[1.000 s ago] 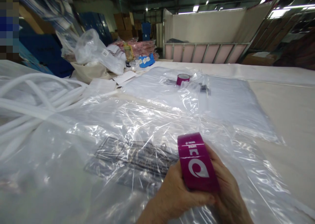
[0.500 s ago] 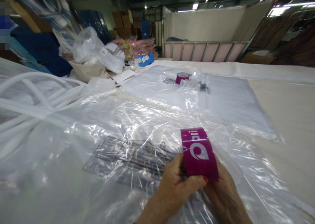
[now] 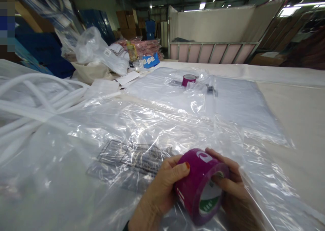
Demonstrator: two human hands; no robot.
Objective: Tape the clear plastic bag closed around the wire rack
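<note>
Between my two hands is a wide roll of purple tape [image 3: 189, 177] with white print, tilted so its white and green core shows. My left hand [image 3: 169, 182] grips the roll's left side, thumb pressed on the outer face. On the right, my right hand [image 3: 231, 187] holds the roll with its thumb inside the core and fingers behind. Beneath both hands lies a large clear plastic bag [image 3: 122, 119] with dark printed text [image 3: 147, 158], its sheet wrinkled and shiny.
A second purple tape roll [image 3: 189, 79] sits on a flat plastic-wrapped stack [image 3: 236, 102] farther back. White tubing [image 3: 43, 76] curves at the left. Behind it are a stuffed clear bag [image 3: 88, 46] and a blue packet [image 3: 150, 61]. A metal-framed bin [image 3: 213, 51] stands beyond the table.
The tape roll has turned from showing its outer face to showing its core, and sits lower. My left hand shifted left, and my right thumb now reaches into the core.
</note>
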